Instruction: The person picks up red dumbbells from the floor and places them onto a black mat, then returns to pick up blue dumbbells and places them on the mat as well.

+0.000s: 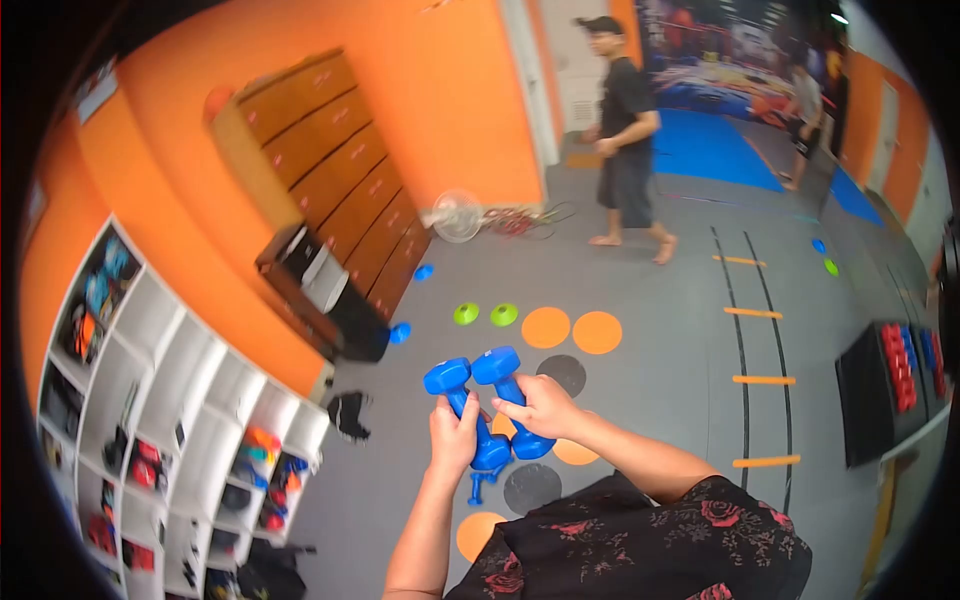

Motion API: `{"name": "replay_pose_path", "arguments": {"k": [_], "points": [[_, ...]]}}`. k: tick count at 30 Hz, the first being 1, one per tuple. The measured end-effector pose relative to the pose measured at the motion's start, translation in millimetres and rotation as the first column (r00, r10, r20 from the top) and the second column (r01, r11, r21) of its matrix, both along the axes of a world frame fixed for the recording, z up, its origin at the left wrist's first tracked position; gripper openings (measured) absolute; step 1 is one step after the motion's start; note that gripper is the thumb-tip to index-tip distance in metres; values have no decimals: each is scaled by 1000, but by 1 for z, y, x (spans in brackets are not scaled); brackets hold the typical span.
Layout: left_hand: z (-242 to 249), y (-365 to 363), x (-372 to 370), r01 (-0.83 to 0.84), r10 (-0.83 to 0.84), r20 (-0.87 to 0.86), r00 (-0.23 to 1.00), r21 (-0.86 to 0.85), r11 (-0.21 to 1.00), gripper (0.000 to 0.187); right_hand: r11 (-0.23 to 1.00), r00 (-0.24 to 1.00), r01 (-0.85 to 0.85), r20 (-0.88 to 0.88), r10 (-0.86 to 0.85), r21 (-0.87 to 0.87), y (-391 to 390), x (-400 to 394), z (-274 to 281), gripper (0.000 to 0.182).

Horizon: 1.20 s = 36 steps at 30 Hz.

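Observation:
My left hand point(455, 435) is closed around the handle of a blue dumbbell point(447, 376), which slants up and away from me. A second blue dumbbell point(496, 366) is gripped by my right hand point(538, 406). The two dumbbells are side by side in front of my body, their far heads almost touching. Below them, a smaller blue dumbbell point(476, 489) shows on the grey floor, partly covered by the near heads.
Orange discs point(546, 327), black discs point(532, 489) and green cones point(504, 315) lie on the floor. An agility ladder point(765, 380) runs along the right, beside a dumbbell rack point(880, 385). White shelves point(165, 400) stand left. A person point(628, 130) is walking ahead; another person point(803, 115) is farther back.

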<state>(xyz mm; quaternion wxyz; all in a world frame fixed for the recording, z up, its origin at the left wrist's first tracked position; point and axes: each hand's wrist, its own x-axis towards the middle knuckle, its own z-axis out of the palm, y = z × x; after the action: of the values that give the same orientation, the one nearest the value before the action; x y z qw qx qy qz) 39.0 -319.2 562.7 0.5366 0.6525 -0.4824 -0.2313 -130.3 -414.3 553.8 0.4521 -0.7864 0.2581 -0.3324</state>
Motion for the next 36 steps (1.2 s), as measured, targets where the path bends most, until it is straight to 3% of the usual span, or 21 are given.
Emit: {"name": "replay_pose_path", "arguments": {"k": [5,10,13,18,21,23,31,36], "points": [[47,-14,-15,253,-256,-40,966,-70,965,23,974,965,222,151,-212,-52,32,-30,49,29],[99,-39,-79,449,-456,5,890,-184,874,21,873,875,477,147,-461,-105,52,-93,99,27],[103,-56,-134,569,-586,-2,811,-234,788,22,812,816,577,60,-574,-89,62,-155,113,27],[99,-82,-221,737,-776,-57,628,-278,616,22,643,651,758,83,-754,-108,81,-226,118,31],[110,-107,-391,797,-849,-74,523,-310,518,22,560,560,827,144,-816,-44,74,-383,124,34],[115,-124,-460,833,-882,-73,465,-301,464,23,506,503,862,94,-859,11,71,-446,132,31],[103,-176,-570,973,-986,-17,165,-157,166,24,254,242,964,141,-960,78,66,-527,115,29],[95,-214,-630,977,-999,-42,-4,-214,5,24,91,78,990,126,-989,109,33,-569,117,34]]}}
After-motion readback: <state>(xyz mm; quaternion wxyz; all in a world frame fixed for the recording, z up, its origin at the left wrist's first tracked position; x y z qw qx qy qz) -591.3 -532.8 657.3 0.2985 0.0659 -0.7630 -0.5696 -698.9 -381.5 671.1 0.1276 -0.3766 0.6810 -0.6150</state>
